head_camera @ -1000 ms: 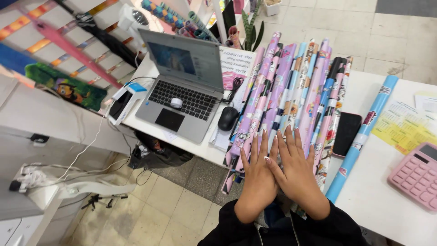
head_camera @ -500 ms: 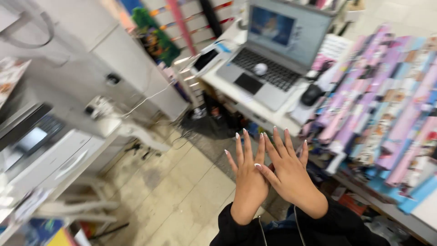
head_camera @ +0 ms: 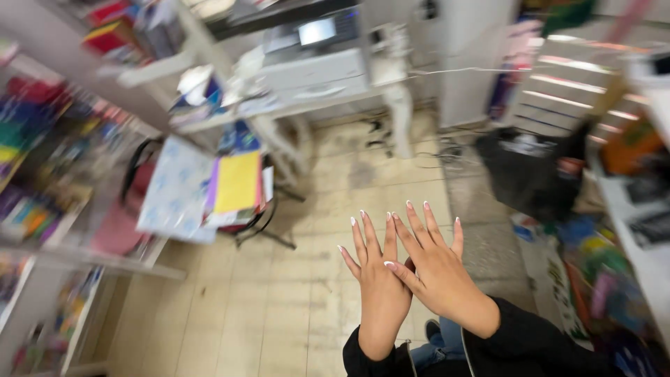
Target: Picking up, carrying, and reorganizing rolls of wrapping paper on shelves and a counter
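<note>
— So what's different from a second ago?

— Then, both hands lay on the rolls of wrapping paper on the desk. Now the view has swung away: the left hand (head_camera: 380, 286) and right hand (head_camera: 436, 269) hover over bare floor tiles (head_camera: 279, 293), and the rolls are out of sight.

— Holding anything?

— No. Fingers spread, palms down, right hand overlapping the left, clamped on nothing.

— Which way do they point?

— Long axis runs near to far, fingertips toward the far printer (head_camera: 317, 59). A stool stacked with coloured paper (head_camera: 234, 185) stands at left.
</note>
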